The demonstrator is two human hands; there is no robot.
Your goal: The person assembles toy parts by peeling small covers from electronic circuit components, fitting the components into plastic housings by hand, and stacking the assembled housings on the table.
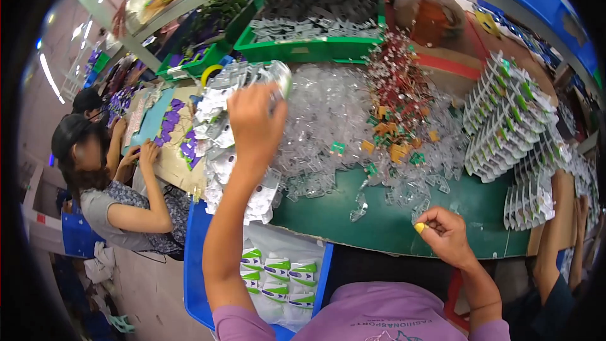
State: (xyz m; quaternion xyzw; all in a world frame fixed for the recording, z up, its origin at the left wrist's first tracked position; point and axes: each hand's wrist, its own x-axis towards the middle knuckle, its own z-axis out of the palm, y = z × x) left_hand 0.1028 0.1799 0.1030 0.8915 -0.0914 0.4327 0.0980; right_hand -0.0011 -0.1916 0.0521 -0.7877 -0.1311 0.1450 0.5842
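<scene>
My left hand [255, 117] is raised over the left side of the table, fingers closed on a white-and-green plastic shell [284, 80], slightly blurred. Under and behind it lies a heap of white plastic shells [218, 158]. At the table's front edge, my right hand [446, 235] is curled with thumb and fingers together, a yellow finger cover [420, 227] on one tip. Whether anything small sits in that pinch is hidden. Just beyond it are clear plastic pieces [404, 189], part of a wide pile, with red-wired small parts [401, 82] heaped on top.
Stacked white-and-green shells [505, 120] stand at the right, near another person's arm [555, 233]. A blue bin [194, 278] with packed white-and-green units is below the table's left front. Green trays [303, 49] of grey parts line the back. Co-workers [120, 196] sit at the left.
</scene>
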